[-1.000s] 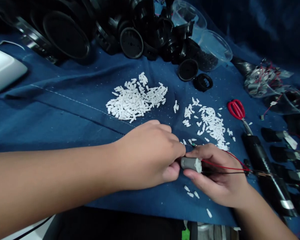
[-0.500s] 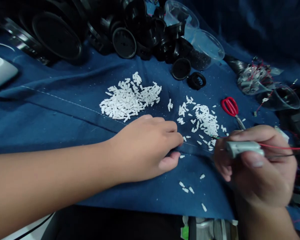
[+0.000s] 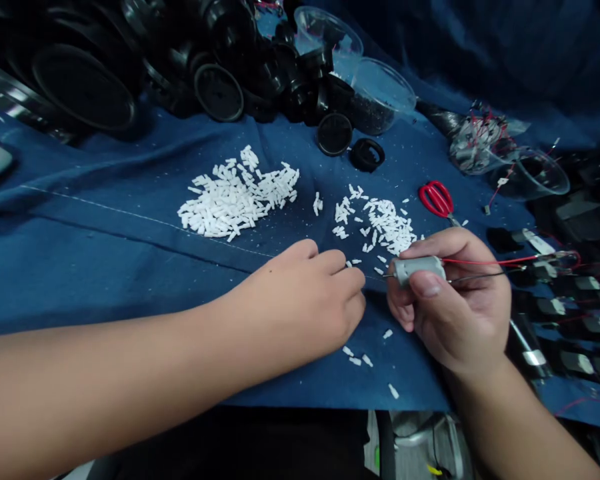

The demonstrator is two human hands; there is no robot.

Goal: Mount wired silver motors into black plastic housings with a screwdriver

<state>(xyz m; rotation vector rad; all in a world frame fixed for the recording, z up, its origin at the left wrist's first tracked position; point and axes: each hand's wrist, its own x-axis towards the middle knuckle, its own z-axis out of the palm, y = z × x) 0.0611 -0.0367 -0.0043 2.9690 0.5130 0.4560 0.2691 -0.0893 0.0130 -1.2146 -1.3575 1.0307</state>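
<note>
My right hand (image 3: 460,307) pinches a small grey electric motor (image 3: 419,269) between thumb and fingers. Its thin shaft points left, and a red and a black wire run off to the right. Just left of it, my left hand (image 3: 315,300) rests low over the blue cloth with its fingers curled under; whatever they hold is hidden. Beyond the hands lie a smaller heap of white plastic pieces (image 3: 391,225) and, farther left, a larger heap of similar white pieces (image 3: 230,203). Several loose white pieces (image 3: 355,361) are scattered near the front edge.
Red-handled scissors (image 3: 436,199) lie behind my right hand. Black round housings (image 3: 219,92) crowd the back, beside clear plastic cups (image 3: 385,83). Wired motors (image 3: 480,137) spill near another clear cup (image 3: 543,175) at the back right. Rows of black parts with wires (image 3: 580,307) stand at the right.
My right hand has brought the motor left, nearer my left hand. The left hand's fingers have curled further under, hiding the thumb. The whole view has shifted slightly.
</note>
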